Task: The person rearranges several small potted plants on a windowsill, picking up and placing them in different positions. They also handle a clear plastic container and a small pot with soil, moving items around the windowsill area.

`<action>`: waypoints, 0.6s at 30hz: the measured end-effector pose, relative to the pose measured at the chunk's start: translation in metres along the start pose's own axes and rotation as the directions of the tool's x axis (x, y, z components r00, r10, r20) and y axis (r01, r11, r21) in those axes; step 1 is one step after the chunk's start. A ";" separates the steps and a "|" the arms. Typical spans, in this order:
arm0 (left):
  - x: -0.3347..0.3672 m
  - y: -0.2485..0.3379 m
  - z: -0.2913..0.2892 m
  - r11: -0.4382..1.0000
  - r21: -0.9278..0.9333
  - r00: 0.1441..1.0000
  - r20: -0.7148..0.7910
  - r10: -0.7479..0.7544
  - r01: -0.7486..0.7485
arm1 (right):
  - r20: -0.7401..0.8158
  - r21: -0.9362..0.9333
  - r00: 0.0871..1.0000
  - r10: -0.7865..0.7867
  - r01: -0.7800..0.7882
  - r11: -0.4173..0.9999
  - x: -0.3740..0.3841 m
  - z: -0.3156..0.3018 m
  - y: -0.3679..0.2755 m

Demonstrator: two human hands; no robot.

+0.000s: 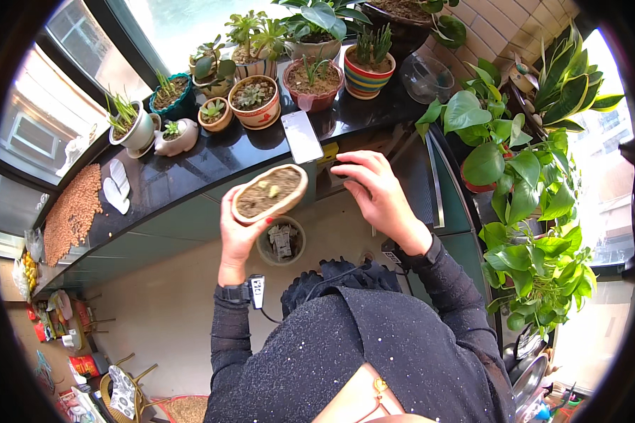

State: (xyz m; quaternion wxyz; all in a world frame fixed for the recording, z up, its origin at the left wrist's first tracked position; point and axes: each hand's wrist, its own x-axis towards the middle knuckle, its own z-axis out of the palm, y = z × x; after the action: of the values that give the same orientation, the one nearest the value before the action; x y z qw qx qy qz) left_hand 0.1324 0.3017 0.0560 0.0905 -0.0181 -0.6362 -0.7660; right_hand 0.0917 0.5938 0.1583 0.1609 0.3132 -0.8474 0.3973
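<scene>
My left hand (241, 233) grips a small oval planter (289, 204) from its near left side, holding it in the air in front of the counter. Brown soil (261, 199) fills the planter, and a tiny pale green succulent (273, 190) sits in it. To the right of the planter, apart from it, my right hand (375, 187) hovers with fingers bent and thumb apart, nothing visible in it. Below the planter, on the floor, stands a round bin (301, 248) with crumpled paper inside.
A black counter (212, 166) curves ahead, lined with potted plants, among them a red-rimmed succulent pot (257, 113) and a striped pot (367, 74). A white phone (301, 137) lies at its edge. Peanuts (70, 211) are spread at left. Leafy vines (522, 176) hang at right.
</scene>
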 end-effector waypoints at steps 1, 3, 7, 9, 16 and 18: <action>0.006 -0.005 -0.013 1.000 0.023 1.000 -0.021 -0.007 0.008 | -0.027 0.004 0.998 0.051 -0.050 0.999 0.000 0.000 0.006; 0.017 -0.017 -0.039 0.998 0.059 0.997 -0.074 0.034 -0.030 | -0.088 -0.015 0.992 0.090 -0.092 0.996 0.002 0.000 0.028; 0.043 -0.038 -0.084 0.995 0.088 0.982 -0.178 0.068 -0.053 | -0.158 -0.075 0.959 0.237 -0.251 0.965 0.015 -0.015 0.104; 0.056 -0.049 -0.102 0.995 0.079 0.977 -0.201 0.074 -0.059 | -0.234 -0.115 0.926 0.297 -0.330 0.937 0.029 -0.020 0.151; 0.087 -0.073 -0.137 0.994 0.113 0.950 -0.311 0.028 0.008 | -0.417 -0.466 0.848 0.327 -0.509 0.724 0.087 -0.040 0.282; 0.093 -0.072 -0.143 0.994 0.109 0.957 -0.284 0.058 -0.027 | -0.424 -0.539 0.840 0.338 -0.534 0.652 0.097 -0.049 0.304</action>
State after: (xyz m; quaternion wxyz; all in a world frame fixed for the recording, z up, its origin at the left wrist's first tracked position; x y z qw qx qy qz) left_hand 0.0420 0.1642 -0.0282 0.1990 0.0842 -0.6549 -0.7241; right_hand -0.1800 0.7410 0.0657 0.2764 -0.0368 -0.9480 0.1531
